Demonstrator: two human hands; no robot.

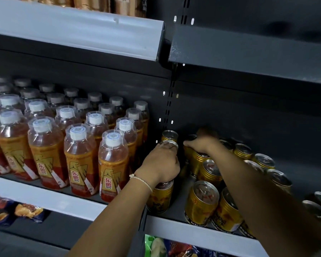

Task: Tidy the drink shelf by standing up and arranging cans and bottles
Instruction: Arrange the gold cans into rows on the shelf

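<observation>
Nearest the camera, snack packets (pixel 176 247) lie on the level below the drink shelf (pixel 198 232), and more packets (pixel 17 212) show at the lower left. At the front edge of the shelf stand gold cans: one front can (pixel 160 198) just under the left wrist, which wears a thin cord bracelet (pixel 141 179), and a pair of front cans (pixel 202 203) to its right, upright and touching each other.

The left hand (pixel 160 164) reaches in above the front can, its fingers curled round the top of a gold can (pixel 168 144) in the left row; another can (pixel 170 135) stands directly behind that one, near the slotted upright (pixel 168 110).

The right hand (pixel 202 143) reaches further back across the middle of the shelf, fingers bent down over the top of a can in the back (pixel 190 138). Whether it truly grips that can or only rests on it cannot be told, as the hand is blurred and hides the can's top. A row of cans (pixel 263 161) runs off to the right beside the forearm.

Left of the upright, rows of orange drink bottles (pixel 78 156) with white caps stand upright, filling that section to the back wall.
</observation>
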